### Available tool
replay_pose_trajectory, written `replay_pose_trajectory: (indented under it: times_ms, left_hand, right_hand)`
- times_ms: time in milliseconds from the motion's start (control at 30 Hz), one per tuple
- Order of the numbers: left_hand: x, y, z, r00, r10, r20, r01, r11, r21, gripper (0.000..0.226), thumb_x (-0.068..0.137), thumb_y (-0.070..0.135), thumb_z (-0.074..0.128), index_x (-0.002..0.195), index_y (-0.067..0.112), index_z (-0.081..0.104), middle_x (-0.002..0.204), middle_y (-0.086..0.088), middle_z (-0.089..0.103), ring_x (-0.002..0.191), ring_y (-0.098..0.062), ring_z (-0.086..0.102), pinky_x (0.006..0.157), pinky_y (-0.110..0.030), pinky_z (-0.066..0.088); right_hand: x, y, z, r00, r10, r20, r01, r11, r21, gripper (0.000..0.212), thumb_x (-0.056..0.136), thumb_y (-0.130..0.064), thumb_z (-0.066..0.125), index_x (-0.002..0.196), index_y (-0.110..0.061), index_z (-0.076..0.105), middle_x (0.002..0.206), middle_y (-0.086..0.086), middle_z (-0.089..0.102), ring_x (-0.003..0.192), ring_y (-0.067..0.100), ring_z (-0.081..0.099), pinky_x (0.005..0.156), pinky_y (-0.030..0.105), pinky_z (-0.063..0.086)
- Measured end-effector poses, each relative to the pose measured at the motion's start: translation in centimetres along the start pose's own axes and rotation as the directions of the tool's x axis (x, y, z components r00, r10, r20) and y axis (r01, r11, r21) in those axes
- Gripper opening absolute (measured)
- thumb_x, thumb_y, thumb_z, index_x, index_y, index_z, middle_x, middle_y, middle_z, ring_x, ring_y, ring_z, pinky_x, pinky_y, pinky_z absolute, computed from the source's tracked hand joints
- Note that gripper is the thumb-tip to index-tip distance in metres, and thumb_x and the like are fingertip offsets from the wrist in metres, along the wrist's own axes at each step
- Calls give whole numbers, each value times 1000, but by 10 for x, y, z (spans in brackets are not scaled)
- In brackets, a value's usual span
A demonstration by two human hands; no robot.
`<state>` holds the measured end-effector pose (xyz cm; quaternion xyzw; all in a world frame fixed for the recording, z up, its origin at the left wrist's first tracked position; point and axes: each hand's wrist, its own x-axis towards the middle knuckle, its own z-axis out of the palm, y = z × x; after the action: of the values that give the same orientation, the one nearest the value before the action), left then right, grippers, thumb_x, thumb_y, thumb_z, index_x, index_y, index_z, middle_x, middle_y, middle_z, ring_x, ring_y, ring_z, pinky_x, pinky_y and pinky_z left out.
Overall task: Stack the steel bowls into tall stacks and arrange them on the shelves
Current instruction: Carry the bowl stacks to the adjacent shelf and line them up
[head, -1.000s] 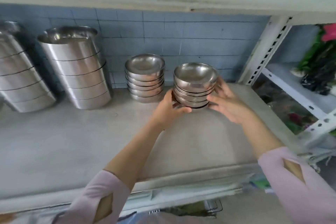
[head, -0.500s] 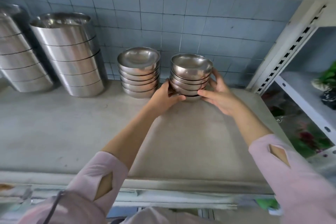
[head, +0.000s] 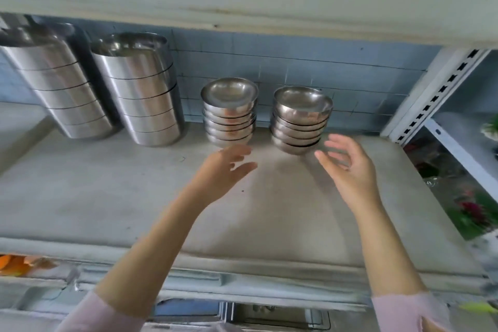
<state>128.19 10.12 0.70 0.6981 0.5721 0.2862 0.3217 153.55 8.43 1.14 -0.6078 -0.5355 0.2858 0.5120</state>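
At ten o'clock on the shelf (head: 80, 183) lean two tall stacks of big bowls (head: 140, 89); at twelve o'clock stands the left short stack (head: 229, 116), at one o'clock the right short stack (head: 301, 121). Just below them hover the left hand (head: 223, 170) and the right hand (head: 347, 167) — fingers loosely spread, holding nothing.
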Motion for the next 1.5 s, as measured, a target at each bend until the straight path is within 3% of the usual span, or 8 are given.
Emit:
replay_pose_trajectory:
  times_ms: [167,467,833,967,1100,1267,1367,1500]
  left_hand:
    - [-94,-55,-92,979,35,-201,27,955,297,35,90,32,65,124,23,65,125,5,65,109,-17,63,94,-24,43]
    - [-283,-173,-276,840,-93,-535,311,890,334,37,90,28,66,126,24,62,130,2,61,113,-24,60,98,-42,48]
    - [-401,-276,-421,664,-172,-728,483,842,241,42,92,29,62,133,19,58,139,3,54,125,-21,53,106,-38,43]
    - [-392,-325,-476,647,-219,-731,515,832,207,42,92,30,61,133,22,56,140,4,53,126,-17,51,105,-29,37]
    - [-367,-365,-520,687,-256,-680,510,837,200,46,91,32,62,135,23,54,141,6,52,127,-16,51,105,-30,38]
    - [-306,-397,-539,805,-215,-553,375,906,194,47,89,32,65,133,21,56,139,3,53,123,-18,54,104,-25,37]
    - [-258,-403,-533,907,-154,-391,257,939,227,55,89,38,63,139,21,49,143,3,49,126,-16,51,102,-17,31]
    - [-197,-414,-519,982,-127,-137,142,984,104,82,79,49,69,147,22,34,147,-4,42,132,-20,45,111,-38,38]
  right_hand:
    - [-63,-48,68,945,-266,188,303,931,-206,29,84,-24,76,112,-21,68,112,-8,70,104,4,62,92,9,41]
    - [-183,-163,290,701,-564,437,657,750,-85,43,85,-17,76,125,-12,66,131,4,64,121,20,56,108,26,35]
    - [-258,-257,515,522,-696,494,724,667,174,44,89,-23,69,131,-12,60,140,5,57,131,22,50,110,43,41]
    - [-237,-270,587,577,-762,293,759,633,152,55,88,-21,72,136,-5,52,144,16,50,135,29,46,112,46,36]
    - [-204,-260,624,739,-658,143,651,753,95,77,85,-41,70,144,-2,39,151,19,38,144,28,33,118,47,28]
    - [-191,-248,636,904,-338,262,279,930,237,99,76,-53,76,153,-27,20,157,-17,22,144,1,24,112,20,34]
    - [-184,-244,638,924,-224,311,107,930,351,95,73,-47,77,152,-36,24,157,-9,30,139,5,38,108,26,40]
    - [-184,-254,635,911,-197,363,41,918,395,70,85,-20,71,146,-28,37,146,-9,46,125,-3,53,97,19,47]
